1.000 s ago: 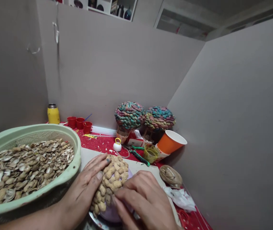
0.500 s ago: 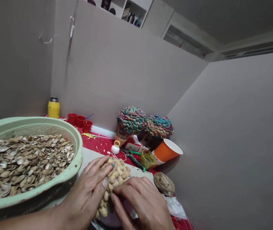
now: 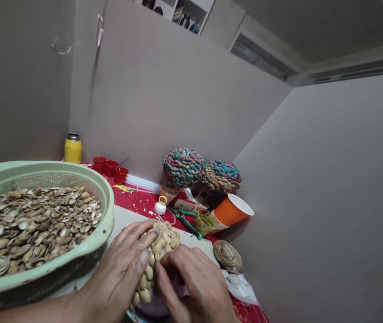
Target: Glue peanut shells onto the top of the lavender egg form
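A rounded form (image 3: 160, 244) covered in peanut shells stands at the bottom centre, with a smooth pale surface showing at its lower right. My left hand (image 3: 124, 262) lies over the left side of the shells, its fingers stretched out. Against the right side of the form, my right hand (image 3: 194, 280) has thumb and forefinger pinched close to the shells; whatever is between the fingertips is too hidden to make out. To the left, a green basket (image 3: 109, 224) holds many loose shell halves (image 3: 43, 224).
Behind stand two multicoloured balls (image 3: 183, 167) (image 3: 222, 176), an orange cup (image 3: 232, 211), green-handled pliers (image 3: 189, 224), a white and yellow bottle (image 3: 160, 206), red cups (image 3: 111, 168) and a yellow flask (image 3: 73, 150). A twine roll (image 3: 227, 255) lies right, before the wall.
The view has shifted slightly. My right hand's fingers have moved a little at the side of the form; my left hand keeps its place on the shells.
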`<state>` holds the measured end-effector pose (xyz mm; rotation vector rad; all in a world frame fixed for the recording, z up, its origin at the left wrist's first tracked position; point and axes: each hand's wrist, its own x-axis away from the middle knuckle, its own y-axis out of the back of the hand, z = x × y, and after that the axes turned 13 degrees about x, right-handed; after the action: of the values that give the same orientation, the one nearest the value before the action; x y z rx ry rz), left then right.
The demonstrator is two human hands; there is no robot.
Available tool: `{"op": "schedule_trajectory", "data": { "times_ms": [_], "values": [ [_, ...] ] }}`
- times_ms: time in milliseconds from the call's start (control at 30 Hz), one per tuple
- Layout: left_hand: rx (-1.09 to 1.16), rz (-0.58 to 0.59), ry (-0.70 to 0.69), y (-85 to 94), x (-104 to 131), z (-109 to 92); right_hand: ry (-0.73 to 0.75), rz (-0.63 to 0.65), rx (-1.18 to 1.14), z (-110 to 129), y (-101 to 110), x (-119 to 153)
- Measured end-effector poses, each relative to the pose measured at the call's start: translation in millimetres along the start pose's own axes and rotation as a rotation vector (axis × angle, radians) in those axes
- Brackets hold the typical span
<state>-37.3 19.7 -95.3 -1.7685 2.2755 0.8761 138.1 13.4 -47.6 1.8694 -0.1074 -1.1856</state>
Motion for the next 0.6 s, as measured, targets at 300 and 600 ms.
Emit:
{"op": "schedule_trajectory", "data": {
  "times_ms": [300,600],
  "values": [
    [-0.01,-0.013,-0.029,-0.6,1,1,0.019,0.02,-0.111,-3,5,0],
    [0.007,-0.044,0.002,0.0,2,0,-0.042,0.054,-0.201,-18,29,17]
  ]
}}
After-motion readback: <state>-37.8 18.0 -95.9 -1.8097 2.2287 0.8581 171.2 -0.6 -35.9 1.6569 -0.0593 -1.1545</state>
